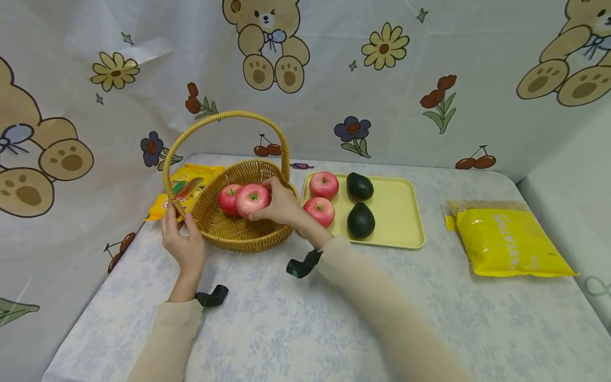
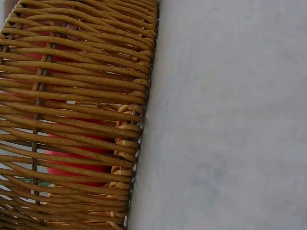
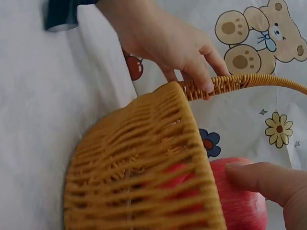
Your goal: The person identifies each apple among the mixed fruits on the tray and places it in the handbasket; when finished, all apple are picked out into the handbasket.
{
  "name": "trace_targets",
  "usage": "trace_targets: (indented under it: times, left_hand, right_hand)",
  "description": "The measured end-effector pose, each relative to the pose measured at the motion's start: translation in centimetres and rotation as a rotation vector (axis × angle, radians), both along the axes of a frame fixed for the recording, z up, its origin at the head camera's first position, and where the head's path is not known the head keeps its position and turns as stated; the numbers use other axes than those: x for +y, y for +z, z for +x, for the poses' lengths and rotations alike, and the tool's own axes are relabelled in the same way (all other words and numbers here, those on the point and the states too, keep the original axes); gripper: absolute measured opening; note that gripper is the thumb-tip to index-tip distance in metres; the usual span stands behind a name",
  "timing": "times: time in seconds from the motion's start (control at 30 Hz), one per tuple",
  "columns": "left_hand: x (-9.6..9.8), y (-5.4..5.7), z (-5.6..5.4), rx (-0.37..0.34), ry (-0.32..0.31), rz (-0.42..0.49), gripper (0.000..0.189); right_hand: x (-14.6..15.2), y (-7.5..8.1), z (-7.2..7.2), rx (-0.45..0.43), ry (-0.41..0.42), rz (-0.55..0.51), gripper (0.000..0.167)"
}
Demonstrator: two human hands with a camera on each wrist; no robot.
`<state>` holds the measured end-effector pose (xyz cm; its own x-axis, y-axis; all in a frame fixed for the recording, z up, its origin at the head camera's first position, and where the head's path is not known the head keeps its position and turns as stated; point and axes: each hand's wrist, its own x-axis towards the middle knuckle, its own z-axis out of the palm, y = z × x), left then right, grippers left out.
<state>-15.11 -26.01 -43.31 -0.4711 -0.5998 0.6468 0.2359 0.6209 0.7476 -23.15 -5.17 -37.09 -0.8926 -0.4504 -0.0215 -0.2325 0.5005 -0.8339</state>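
A woven wicker basket [image 1: 238,243] with a tall arched handle stands on the left of the table. My left hand [image 1: 185,241] grips the near-left foot of that handle, as the right wrist view also shows. Over the basket's inside, my right hand [image 1: 280,204] holds a red apple [image 1: 252,201], its thumb [image 3: 261,179] pressed on the skin. Another apple [image 1: 227,199] lies in the basket behind it. Through the weave [image 2: 81,110] in the left wrist view, red fruit shows in patches; the left hand's fingers are out of that view.
Right of the basket, a yellow tray [image 1: 401,212] bears two apples [image 1: 324,185] and two dark green avocados [image 1: 360,220]. A yellow bag [image 1: 511,241] lies at the far right. Behind the basket's left side is a yellow packet [image 1: 191,183]. A patterned curtain [image 1: 324,79] backs the table.
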Motion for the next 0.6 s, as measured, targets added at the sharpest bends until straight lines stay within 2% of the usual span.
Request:
trace_targets:
  times: [0.17,0.27,0.6]
  left_hand:
    - [0.0,0.0,0.0,0.003,-0.003,-0.002,0.048]
    - [0.0,0.0,0.0,0.002,-0.006,-0.001,0.049]
    - [0.0,0.1,0.1,-0.008,0.004,0.005,0.047]
  right_hand:
    - [-1.8,-0.5,0.2,-0.094,-0.02,-0.028,0.078]
    - [-2.5,-1.1,0.3,-0.101,-0.021,-0.032,0.079]
    - [-3.6,-1.7,0.7,0.012,0.036,0.114,0.088]
